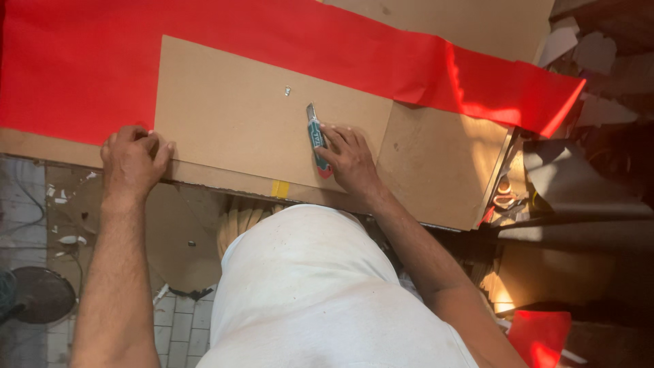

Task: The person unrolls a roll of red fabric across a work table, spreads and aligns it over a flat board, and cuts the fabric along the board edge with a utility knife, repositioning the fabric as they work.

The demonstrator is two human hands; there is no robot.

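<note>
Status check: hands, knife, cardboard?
Left hand flat on cardboard sheet corner. Right hand beside utility knife, grip unclear. Red paper underneath.

A bright red sheet (88, 75) runs across the far side, sunlit orange-red at its right end. On it lies a plain tan card (231, 116), over a browner board (443, 170). The knife (317, 140) is green and red with a grey blade. A yellow tape patch (280, 188) marks the near edge. The shirt (313, 293) is white.
</note>
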